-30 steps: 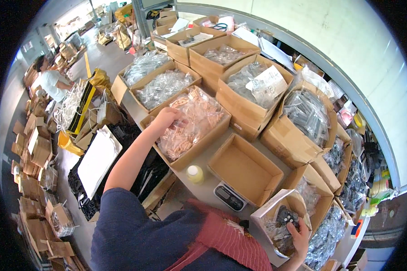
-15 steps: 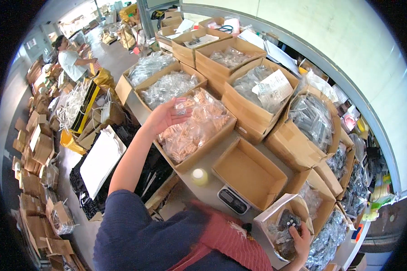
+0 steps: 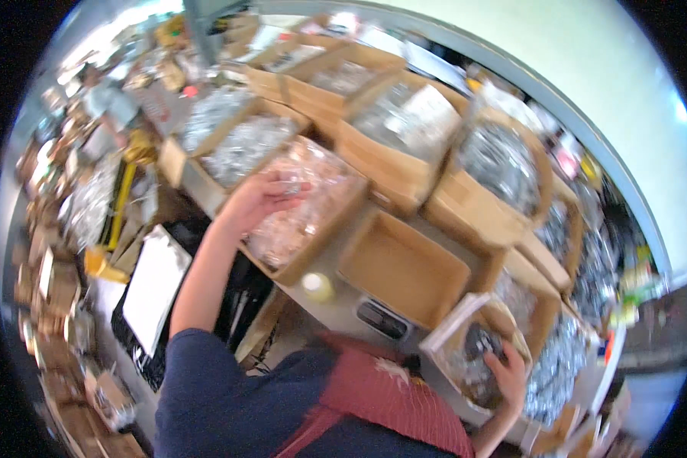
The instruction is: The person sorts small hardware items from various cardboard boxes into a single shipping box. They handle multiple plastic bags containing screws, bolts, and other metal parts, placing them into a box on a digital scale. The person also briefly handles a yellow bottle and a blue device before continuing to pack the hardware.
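Observation:
My left hand (image 3: 266, 200) is over an open carton (image 3: 324, 229) filled with clear bags of pinkish-tan pieces (image 3: 282, 235). Its fingers are bent together around a small clear plastic bag (image 3: 293, 188), blurred by motion. Far to the lower right, my right hand (image 3: 507, 372) reaches into a small white-edged carton (image 3: 452, 330). There its fingers close on a clear bag of dark parts (image 3: 481, 342), partly hidden by the hand. Between the two hands sit an empty shallow cardboard box (image 3: 404, 263) and a digital scale (image 3: 383, 318) at its near edge.
A small yellowish bottle (image 3: 317, 287) stands by the near table edge. Open cartons of clear bags (image 3: 244, 149) and grey bagged parts (image 3: 500, 164) line the far side. Bagged parts (image 3: 553, 374) lie at right. Another person (image 3: 108, 103) stands at far left among stacked cartons.
The whole view has shifted, with the scene sliding left and blurring. My left hand's fingers have curled in from a flatter pose. My right hand stays in the white-edged carton.

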Motion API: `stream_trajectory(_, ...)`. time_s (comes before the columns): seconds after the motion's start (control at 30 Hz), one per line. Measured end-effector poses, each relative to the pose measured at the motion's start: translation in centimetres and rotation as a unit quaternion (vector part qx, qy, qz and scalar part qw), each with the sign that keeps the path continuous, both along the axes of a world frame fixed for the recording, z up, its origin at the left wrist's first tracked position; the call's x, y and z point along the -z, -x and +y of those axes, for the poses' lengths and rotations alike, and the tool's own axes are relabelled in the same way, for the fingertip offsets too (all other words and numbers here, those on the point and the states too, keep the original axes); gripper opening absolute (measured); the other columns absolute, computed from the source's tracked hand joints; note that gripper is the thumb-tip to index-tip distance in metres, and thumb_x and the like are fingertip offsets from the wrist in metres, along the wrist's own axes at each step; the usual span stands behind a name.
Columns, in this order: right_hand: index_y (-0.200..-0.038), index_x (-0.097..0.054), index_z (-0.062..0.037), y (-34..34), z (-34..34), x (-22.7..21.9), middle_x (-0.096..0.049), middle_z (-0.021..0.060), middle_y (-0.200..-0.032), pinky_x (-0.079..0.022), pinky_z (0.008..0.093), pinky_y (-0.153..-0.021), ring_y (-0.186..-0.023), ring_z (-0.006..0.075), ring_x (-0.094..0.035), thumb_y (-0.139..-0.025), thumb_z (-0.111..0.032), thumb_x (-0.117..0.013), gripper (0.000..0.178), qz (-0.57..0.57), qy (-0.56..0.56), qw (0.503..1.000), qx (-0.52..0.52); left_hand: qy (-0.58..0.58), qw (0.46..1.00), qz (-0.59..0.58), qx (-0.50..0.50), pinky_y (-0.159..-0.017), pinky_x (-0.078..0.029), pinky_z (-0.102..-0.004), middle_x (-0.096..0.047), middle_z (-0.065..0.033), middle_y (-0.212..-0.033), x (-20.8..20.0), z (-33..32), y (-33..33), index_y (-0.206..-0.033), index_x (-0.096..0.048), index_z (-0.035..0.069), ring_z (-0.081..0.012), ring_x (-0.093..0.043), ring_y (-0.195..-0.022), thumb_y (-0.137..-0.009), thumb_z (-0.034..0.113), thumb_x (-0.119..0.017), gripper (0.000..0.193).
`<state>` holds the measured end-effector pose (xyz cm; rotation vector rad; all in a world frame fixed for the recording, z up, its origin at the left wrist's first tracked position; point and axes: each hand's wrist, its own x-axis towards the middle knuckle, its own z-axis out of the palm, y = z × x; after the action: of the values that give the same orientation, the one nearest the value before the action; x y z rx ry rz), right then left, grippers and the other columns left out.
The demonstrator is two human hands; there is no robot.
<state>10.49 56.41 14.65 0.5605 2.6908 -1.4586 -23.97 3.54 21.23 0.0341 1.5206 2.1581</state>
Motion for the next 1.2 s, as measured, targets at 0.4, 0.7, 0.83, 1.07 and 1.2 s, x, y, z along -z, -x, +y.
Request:
stream_trajectory(0.4, -0.098, -0.072, -0.0017, 0.7, -3.4, -1.7, -0.068, 0.0162, -0.099, -0.05, 0.0442, -0.086, -0.095, 0.0378, -0.064, -0.078, -0.02, -0.076, 0.027, 0.168, -0.165, 0.969, -0.072, 0.169, 0.902, 0.083, 0.388, -0.065, -0.056, -0.0262, -0.073, -0.006, -0.093, -2.4, 23.6, -5.1, -0.105, -0.068, 0.004, -0.0126, -0.068, -0.074, -0.093, 0.012, -0.069, 0.014)
stream_trajectory(0.7, -0.11, -0.071, -0.0021, -0.5, -3.5, -0.9, -0.068, 0.0183, -0.112, -0.048, 0.044, -0.095, -0.108, 0.0372, -0.062, -0.083, -0.017, -0.074, 0.031, 0.183, -0.145, 0.971, -0.043, 0.169, 0.841, 0.244, 0.452, -0.089, -0.058, -0.0367, -0.066, -0.0151, -0.126, 0.5, 41.1, -7.9, -0.136, -0.056, -0.001, -0.0246, -0.07, -0.102, -0.098, 0.01, -0.059, 0.039)
stream_trajectory(0.83, -0.115, -0.072, -0.004, -0.8, -3.2, -1.5, -0.067, 0.0174, -0.121, -0.046, 0.0445, -0.099, -0.114, 0.0366, -0.061, -0.084, -0.012, -0.072, 0.032, 0.164, -0.09, 0.981, -0.048, 0.182, 0.649, 0.607, 0.42, -0.101, -0.052, -0.0412, -0.067, -0.0151, -0.124, 2.4, 39.2, -11.8, -0.13, -0.058, 0.0, -0.031, -0.065, -0.11, -0.089, 0.002, -0.065, 0.042)
stream_trajectory(1.07, -0.124, -0.071, -0.0114, 0.7, -3.8, -2.1, -0.064, 0.0177, -0.129, -0.044, 0.0455, -0.104, -0.121, 0.0377, -0.058, -0.082, -0.011, -0.071, 0.042, 0.152, -0.12, 0.976, -0.101, 0.266, 0.468, 0.682, 0.495, -0.102, -0.045, -0.0479, -0.06, -0.0185, -0.121, 2.9, 33.3, -13.8, -0.116, -0.061, -0.001, -0.0362, -0.056, -0.118, -0.068, 0.006, -0.072, 0.05)
stream_trajectory(1.2, -0.135, -0.06, 0.0003, -0.6, -3.0, -2.0, -0.062, 0.019, -0.134, -0.043, 0.0399, -0.108, -0.126, 0.0316, -0.058, -0.084, -0.007, -0.07, 0.052, 0.131, -0.017, 0.991, -0.032, 0.094, 0.715, 0.569, 0.395, -0.067, -0.049, -0.0459, -0.062, -0.0172, -0.082, 2.1, 33.5, -13.5, -0.098, -0.051, 0.006, -0.04, -0.063, -0.076, -0.087, 0.023, -0.077, 0.033)
